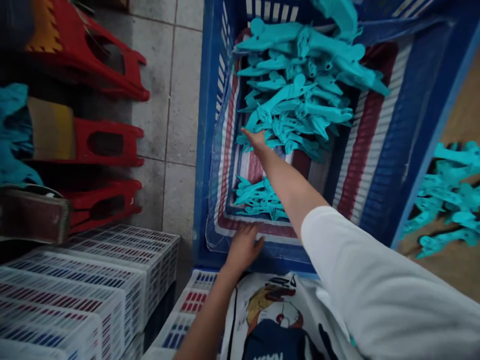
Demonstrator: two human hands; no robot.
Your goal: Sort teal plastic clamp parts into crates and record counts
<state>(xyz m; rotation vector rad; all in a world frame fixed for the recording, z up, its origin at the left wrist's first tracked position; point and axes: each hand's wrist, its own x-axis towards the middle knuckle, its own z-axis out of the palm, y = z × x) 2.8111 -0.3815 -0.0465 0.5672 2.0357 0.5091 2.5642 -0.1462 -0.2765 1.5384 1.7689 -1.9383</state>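
Note:
A large blue plastic crate (204, 150) lined with a striped woven sheet (354, 175) stands before me. Heaped at its far side are many long turquoise plastic pieces (300, 95) with rounded ends; their exact kind is unclear. A smaller cluster of turquoise pieces (260, 197) lies at the crate's near side. My right hand (257, 142) reaches across to the near-left edge of the big heap, one finger stretched out and the others partly hidden. At the near wall, my left hand (243, 246) rests over the lined rim, thumb apart, holding nothing I can see.
White slatted baskets (150, 265) stand at the lower left. Red plastic stools (112, 142) lie on the tiled floor (180, 100) to the left, near a brown case (33, 212). More turquoise pieces (450, 195) lie on a brown surface beyond the crate's right wall.

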